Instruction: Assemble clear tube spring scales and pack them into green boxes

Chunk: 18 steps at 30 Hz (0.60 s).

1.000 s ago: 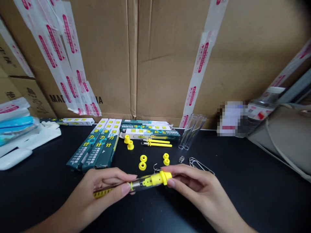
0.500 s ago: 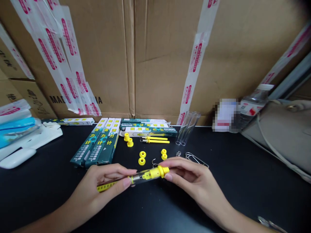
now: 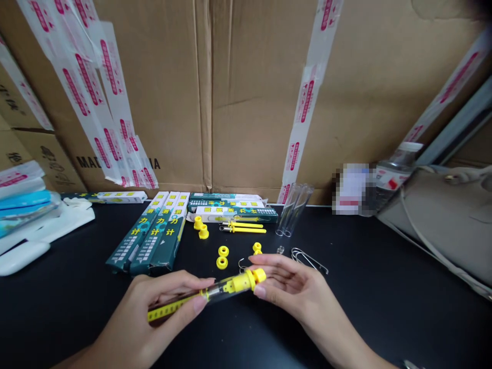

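My left hand [image 3: 159, 307] is closed around a clear tube spring scale [image 3: 220, 292], which tilts up to the right. Inside the tube are a yellow strip with dark marks, a metal part and a yellow piece. A yellow end cap [image 3: 260, 277] sits at the tube's right end. My right hand [image 3: 295, 287] is beside this cap, its thumb at the cap's lower edge and its index finger raised just above it. Beyond the hands lie yellow rings [image 3: 222, 262], a metal hook [image 3: 241, 264] partly hidden by my right fingers, and large wire hooks [image 3: 309, 260].
Printed green boxes [image 3: 156, 241] lie at the back left. Near them are yellow caps [image 3: 203, 231] and yellow rods with metal ends [image 3: 248, 230]. Clear tubes [image 3: 294, 210] lean against a large carton [image 3: 253, 102]. A bottle [image 3: 392, 177] and a grey bag [image 3: 438, 220] stand on the right.
My right fingers have loosened from the yellow cap, with the index finger lifted off it. My left hand keeps hold of the spring scale. The view has shifted slightly.
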{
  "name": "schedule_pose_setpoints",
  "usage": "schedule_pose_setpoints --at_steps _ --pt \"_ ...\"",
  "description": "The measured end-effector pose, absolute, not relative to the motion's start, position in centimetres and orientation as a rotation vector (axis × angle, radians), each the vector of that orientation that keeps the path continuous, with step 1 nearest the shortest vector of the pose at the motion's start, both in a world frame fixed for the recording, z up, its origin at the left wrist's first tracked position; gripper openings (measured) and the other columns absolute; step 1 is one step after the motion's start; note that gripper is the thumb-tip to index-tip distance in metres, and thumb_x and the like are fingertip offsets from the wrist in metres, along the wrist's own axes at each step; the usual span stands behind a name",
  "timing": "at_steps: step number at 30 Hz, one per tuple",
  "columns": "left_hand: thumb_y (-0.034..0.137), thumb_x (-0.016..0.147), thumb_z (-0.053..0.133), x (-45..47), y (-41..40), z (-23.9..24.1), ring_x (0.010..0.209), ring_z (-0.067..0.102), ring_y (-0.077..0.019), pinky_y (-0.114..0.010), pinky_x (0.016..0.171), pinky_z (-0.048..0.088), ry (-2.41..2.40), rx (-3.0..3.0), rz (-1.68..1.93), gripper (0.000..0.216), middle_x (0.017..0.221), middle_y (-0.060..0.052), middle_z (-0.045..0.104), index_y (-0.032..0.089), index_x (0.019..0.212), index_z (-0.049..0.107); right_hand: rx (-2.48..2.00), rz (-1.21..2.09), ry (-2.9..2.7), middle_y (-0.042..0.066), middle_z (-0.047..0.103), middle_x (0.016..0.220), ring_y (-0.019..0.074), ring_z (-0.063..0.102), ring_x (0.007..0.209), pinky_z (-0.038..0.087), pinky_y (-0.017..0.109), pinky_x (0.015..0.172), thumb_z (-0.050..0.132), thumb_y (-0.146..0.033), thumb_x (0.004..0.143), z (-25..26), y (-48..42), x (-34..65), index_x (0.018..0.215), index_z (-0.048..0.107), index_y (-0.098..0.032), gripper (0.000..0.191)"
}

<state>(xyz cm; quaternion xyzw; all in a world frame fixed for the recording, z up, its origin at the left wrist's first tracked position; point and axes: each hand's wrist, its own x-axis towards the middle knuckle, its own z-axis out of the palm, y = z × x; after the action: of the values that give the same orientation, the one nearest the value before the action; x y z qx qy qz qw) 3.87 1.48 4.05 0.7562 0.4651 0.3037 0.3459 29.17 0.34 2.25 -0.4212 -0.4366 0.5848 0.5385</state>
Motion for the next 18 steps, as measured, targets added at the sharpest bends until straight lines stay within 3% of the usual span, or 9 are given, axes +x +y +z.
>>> schedule_pose_setpoints --at_steps 7,12,18 --pt "0.044 0.093 0.062 4.0 1.4 3.8 0.071 0.079 -0.0177 -0.015 0.052 0.056 1.242 2.118 0.858 0.025 0.088 0.005 0.083 0.031 0.103 0.081 -1.027 1.452 -0.891 0.000 0.084 0.087 0.0123 0.077 0.081 0.060 0.018 0.079 0.101 -0.028 0.057 1.5 0.3 28.8 0.098 0.084 -0.028 0.044" --pt "0.046 0.092 0.063 4.6 1.0 3.6 0.063 0.076 -0.0131 -0.014 0.052 0.054 1.302 2.093 0.926 0.023 0.082 0.008 0.082 0.034 0.099 0.081 -1.050 1.506 -0.758 0.002 0.085 0.086 0.0112 0.076 0.080 0.058 0.015 0.080 0.101 -0.032 0.056 2.1 -0.1 28.2 0.095 0.085 -0.021 0.043" --pt "0.048 0.090 0.066 4.0 1.0 2.5 0.061 0.075 -0.0139 -0.016 0.048 0.052 1.376 2.151 1.006 0.022 0.081 0.008 0.081 0.037 0.101 0.081 -1.085 1.537 -0.724 0.003 0.084 0.087 0.0113 0.076 0.083 0.056 0.014 0.082 0.102 -0.035 0.056 2.5 -0.3 28.0 0.092 0.085 -0.021 0.042"
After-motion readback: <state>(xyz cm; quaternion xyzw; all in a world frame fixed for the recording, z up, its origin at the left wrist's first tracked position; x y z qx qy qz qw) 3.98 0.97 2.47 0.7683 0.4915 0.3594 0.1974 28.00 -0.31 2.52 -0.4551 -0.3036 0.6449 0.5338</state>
